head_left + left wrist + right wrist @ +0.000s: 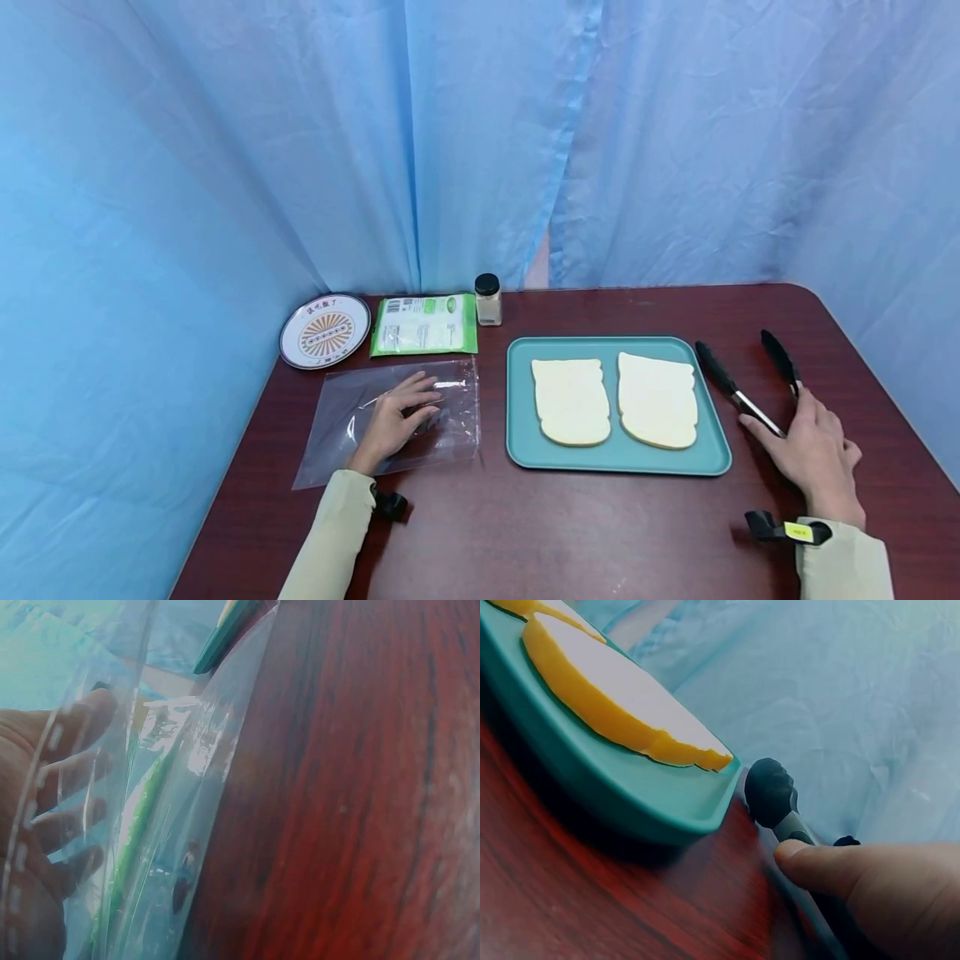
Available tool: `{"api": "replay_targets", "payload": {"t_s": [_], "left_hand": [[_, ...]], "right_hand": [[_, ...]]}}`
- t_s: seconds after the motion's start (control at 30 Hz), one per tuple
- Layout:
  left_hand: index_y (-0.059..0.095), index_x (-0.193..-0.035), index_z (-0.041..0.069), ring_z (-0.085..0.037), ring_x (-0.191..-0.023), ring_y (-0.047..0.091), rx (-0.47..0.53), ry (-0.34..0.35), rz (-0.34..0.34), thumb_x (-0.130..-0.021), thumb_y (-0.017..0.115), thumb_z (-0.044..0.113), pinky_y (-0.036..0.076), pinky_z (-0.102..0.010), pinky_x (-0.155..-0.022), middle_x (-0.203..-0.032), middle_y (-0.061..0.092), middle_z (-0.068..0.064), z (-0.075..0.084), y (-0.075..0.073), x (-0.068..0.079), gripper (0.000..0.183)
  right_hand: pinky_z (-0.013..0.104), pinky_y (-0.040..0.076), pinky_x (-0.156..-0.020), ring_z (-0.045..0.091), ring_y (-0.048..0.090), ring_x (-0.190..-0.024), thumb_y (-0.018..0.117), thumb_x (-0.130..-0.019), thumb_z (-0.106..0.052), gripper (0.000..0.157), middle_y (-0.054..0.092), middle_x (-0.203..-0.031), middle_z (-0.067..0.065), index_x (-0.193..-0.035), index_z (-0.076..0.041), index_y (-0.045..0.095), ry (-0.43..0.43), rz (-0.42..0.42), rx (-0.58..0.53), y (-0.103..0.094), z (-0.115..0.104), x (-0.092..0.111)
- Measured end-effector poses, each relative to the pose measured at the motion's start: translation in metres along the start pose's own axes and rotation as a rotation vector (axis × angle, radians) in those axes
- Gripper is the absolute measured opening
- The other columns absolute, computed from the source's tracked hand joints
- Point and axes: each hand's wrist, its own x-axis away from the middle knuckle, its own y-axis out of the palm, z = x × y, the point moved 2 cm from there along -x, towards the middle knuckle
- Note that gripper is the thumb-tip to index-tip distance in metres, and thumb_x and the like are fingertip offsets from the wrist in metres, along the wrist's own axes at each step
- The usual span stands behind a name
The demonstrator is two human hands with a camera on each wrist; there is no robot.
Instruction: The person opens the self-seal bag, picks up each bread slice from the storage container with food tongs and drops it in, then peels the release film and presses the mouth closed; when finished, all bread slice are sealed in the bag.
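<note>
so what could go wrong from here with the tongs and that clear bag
The tongs in the right hand are spread, one tip close to the right edge of the tray; swinging them inward might knock it. The right bread slice lies near that edge, so a bump might shift it. The clear bag at the left hand looks thin and could slide or crumple.

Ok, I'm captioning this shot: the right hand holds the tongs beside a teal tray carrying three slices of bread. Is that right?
Almost: the teal tray carries two slices of bread, not three, as the head view shows. The right hand does hold the tongs beside it.
</note>
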Motion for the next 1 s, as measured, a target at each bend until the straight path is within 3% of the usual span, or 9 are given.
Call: {"api": "replay_targets", "payload": {"t_s": [0.3, 0.7, 1.0], "left_hand": [[0.077, -0.112, 0.003, -0.036, -0.138, 0.053, 0.01, -0.002, 0.008, -0.087, 0.076, 0.011, 0.044, -0.058, -0.111, -0.133, 0.068, -0.014, 0.0014, 0.0004, -0.0006, 0.026], [0.077, -0.112, 0.003, -0.037, -0.138, 0.052, 0.004, -0.006, 0.0, -0.088, 0.075, 0.011, 0.044, -0.06, -0.11, -0.134, 0.067, -0.014, 0.0002, 0.0002, -0.0001, 0.025], [0.077, -0.112, 0.004, -0.035, -0.139, 0.051, 0.014, -0.029, -0.006, -0.089, 0.074, 0.013, 0.041, -0.062, -0.112, -0.135, 0.067, -0.013, -0.0005, -0.0012, 0.0014, 0.025]], "right_hand": [[0.08, 0.025, -0.089, 0.065, 0.024, -0.13, 0.051, -0.094, -0.068, 0.113, 0.023, -0.146, 0.049, -0.155, 0.012, 0.001, 0.004, -0.016, 0.071, -0.0012, 0.0014, -0.0027], [0.079, 0.031, -0.091, 0.067, 0.028, -0.125, 0.054, -0.093, -0.067, 0.11, 0.029, -0.143, 0.048, -0.156, 0.01, 0.006, -0.012, 0.053, 0.114, 0.0019, -0.0009, 0.0], [0.071, 0.04, -0.081, 0.066, 0.033, -0.112, 0.057, -0.092, -0.065, 0.109, 0.033, -0.136, 0.051, -0.152, 0.015, 0.014, -0.018, 0.064, 0.137, -0.0032, -0.0063, 0.002]]}}
